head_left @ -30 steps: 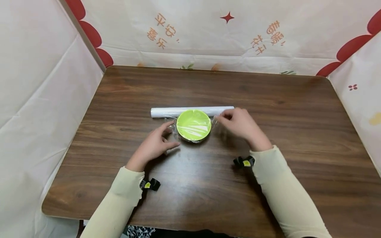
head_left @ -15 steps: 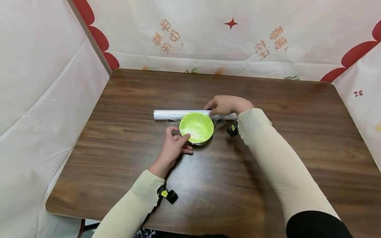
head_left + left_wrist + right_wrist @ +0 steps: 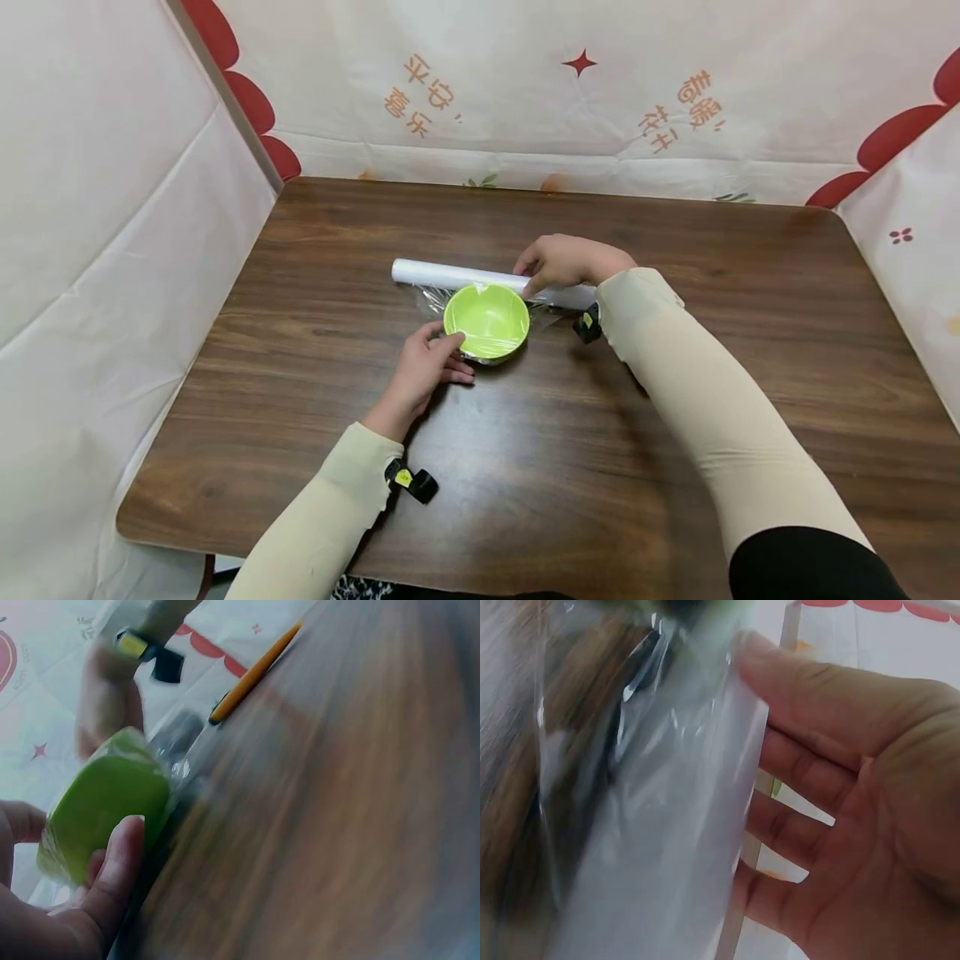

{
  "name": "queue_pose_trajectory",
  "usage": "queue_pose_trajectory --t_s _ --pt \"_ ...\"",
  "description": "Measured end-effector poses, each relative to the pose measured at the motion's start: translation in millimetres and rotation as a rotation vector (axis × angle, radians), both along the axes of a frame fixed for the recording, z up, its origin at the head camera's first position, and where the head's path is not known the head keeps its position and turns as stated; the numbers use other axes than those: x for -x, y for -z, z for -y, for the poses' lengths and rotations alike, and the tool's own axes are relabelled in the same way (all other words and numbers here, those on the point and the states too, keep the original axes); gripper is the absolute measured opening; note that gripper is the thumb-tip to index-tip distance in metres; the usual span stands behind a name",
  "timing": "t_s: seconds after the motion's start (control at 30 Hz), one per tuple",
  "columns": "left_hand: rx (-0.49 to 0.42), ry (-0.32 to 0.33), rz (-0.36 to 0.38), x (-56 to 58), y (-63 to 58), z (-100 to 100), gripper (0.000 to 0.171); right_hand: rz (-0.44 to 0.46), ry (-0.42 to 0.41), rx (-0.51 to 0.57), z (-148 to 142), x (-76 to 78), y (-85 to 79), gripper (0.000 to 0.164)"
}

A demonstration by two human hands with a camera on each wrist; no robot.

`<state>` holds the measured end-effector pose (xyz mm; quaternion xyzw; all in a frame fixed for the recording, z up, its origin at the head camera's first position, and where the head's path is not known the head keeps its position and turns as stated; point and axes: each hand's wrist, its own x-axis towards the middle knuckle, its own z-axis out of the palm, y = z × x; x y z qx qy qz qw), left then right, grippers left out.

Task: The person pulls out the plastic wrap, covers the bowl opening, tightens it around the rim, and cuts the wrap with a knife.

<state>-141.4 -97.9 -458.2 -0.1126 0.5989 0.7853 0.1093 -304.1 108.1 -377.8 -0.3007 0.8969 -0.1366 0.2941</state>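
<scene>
A light green bowl [image 3: 487, 321] with clear cling film [image 3: 429, 300] stretched over it sits mid-table. My left hand [image 3: 418, 371] holds its near left side, the thumb at the rim and the fingers around the wall; the left wrist view also shows the bowl [image 3: 112, 795] between thumb and fingers. Behind the bowl lies a white roll of cling film [image 3: 450, 274], slanting, its left end farther back. My right hand [image 3: 572, 260] grips the roll from above, right of its middle. In the right wrist view, wrinkled film [image 3: 652, 787] spreads from the roll toward the bowl.
A brown wood-grain table [image 3: 315, 250] lies under everything. White printed cloth [image 3: 487, 92] hangs along its back and sides. Each wrist wears a small black camera, one by the left sleeve [image 3: 322, 492] and one beneath the right sleeve [image 3: 697, 400].
My right hand has left the film at the bowl's right side and gone onto the roll, whose left end has swung back. My left hand has taken hold of the bowl, now slightly farther left.
</scene>
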Motion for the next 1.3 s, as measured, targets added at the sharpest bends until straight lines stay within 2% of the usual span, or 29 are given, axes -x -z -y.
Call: queue_pose_trajectory --t_s 0.17,0.3,0.43,0.63,0.83,1.03,1.13,1.3 --pt "0.099 0.039 -0.002 9.4 -7.4 16 0.037 0.033 0.029 0.081 -16 -1.7 1.9 0.038" --pt "0.181 0.082 -0.034 23.9 -11.0 31 0.035 0.087 0.101 0.184 -28 -12.0 5.1 0.037" --pt "0.25 0.151 -0.057 43.1 -12.2 41 0.037 0.159 0.231 0.279 -38 -31.7 15.1 0.041" --pt "0.284 0.341 -0.069 70.2 -18.7 50 0.038 0.226 0.459 0.423 -49 -62.5 33.2 0.05" --pt "0.318 0.518 -0.081 95.9 -21.1 55 0.044 0.208 0.622 0.515 -48 -98.0 46.3 0.054" --pt "0.33 0.684 -0.066 112.1 -18.9 57 0.045 0.152 0.75 0.537 -40 -129.5 55.2 0.053" --pt "0.308 0.732 -0.051 118.1 -16.9 57 0.043 0.123 0.777 0.551 -38 -139.1 56.8 0.05" --pt "0.299 0.764 -0.058 125.4 -15.0 56 0.047 0.091 0.799 0.536 -39 -148.9 61.7 0.049"
